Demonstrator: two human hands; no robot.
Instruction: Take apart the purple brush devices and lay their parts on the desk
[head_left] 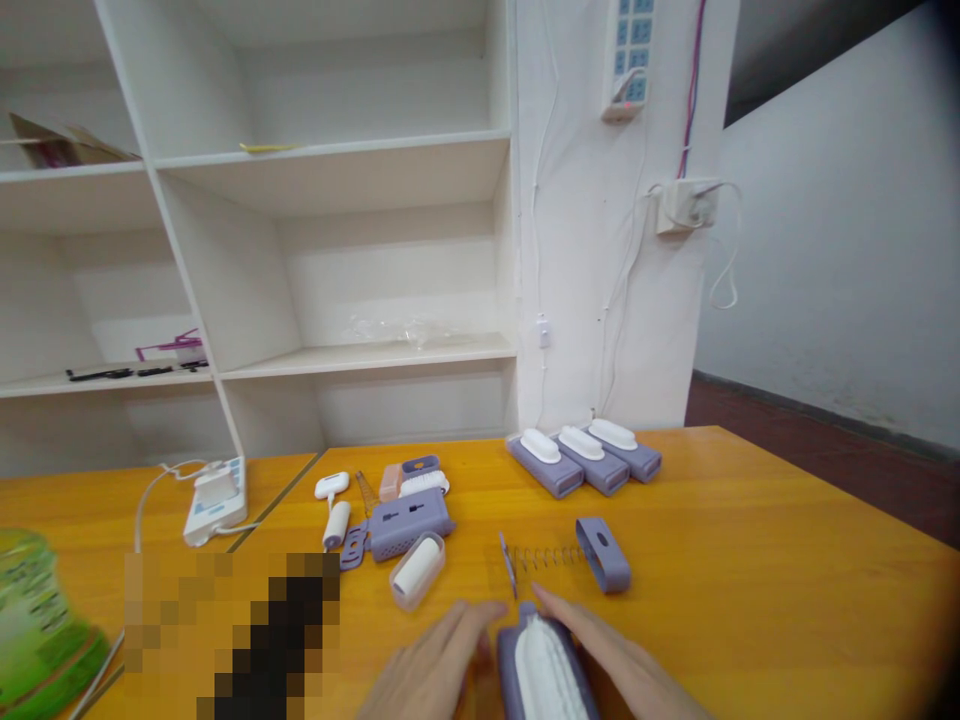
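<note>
While a purple case (544,660) with a white ribbed insert is steadied at the near edge of the orange table (750,560), it is flanked by both hands: the left hand (427,665) and the right hand (622,665) are laid open against its sides, fingers extended, so it cannot slide. A spring (544,558) and purple cap (604,553) are kept just beyond, within reach; three assembled units (585,458) are set apart near the wall.

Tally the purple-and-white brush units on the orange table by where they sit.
Row by the wall: 3
Between the left hand and right hand: 1
Total: 4
</note>
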